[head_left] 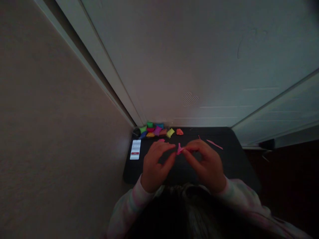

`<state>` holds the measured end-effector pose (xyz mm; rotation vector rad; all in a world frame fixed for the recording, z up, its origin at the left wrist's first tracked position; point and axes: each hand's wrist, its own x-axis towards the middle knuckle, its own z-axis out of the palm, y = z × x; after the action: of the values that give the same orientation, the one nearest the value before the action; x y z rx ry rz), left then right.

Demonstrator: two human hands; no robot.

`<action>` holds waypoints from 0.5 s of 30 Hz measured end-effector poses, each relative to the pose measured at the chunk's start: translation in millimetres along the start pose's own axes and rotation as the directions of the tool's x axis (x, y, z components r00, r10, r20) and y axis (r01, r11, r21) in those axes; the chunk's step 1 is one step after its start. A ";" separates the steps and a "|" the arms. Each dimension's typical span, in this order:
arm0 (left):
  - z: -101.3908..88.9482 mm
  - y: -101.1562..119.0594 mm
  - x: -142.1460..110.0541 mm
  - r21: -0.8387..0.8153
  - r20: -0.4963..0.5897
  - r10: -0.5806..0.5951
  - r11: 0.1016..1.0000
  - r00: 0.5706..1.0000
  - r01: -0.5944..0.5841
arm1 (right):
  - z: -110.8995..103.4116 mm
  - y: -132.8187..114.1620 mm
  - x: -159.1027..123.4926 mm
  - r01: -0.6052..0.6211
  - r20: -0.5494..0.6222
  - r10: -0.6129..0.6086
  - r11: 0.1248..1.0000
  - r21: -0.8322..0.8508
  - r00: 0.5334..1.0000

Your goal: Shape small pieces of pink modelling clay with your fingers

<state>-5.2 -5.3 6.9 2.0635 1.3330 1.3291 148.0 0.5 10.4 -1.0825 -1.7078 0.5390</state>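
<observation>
A small piece of pink modelling clay, pulled into a pointed shape, is held above the dark table. My right hand pinches its right side between thumb and forefinger. My left hand is just to the left, thumb and forefinger apart, with the fingertips close to the clay; whether they touch it I cannot tell. Another pink lump lies behind my left hand, partly hidden by it. Past my right hand rests a slim pink modelling tool.
Several coloured clay packets are heaped at the back left, with a yellow packet and an orange lump beside them. A lit phone lies at the left edge. A white panel rises directly behind the table.
</observation>
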 end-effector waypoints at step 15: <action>5.0 5.4 -4.3 -0.188 -0.118 -0.080 0.981 0.990 0.057 | 3.4 -3.9 -4.0 0.268 -0.031 -0.270 0.962 -0.059 0.962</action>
<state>1.4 -10.7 5.9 1.8222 1.2668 1.5113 143.8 -4.4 9.9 -0.8730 -1.8079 0.2984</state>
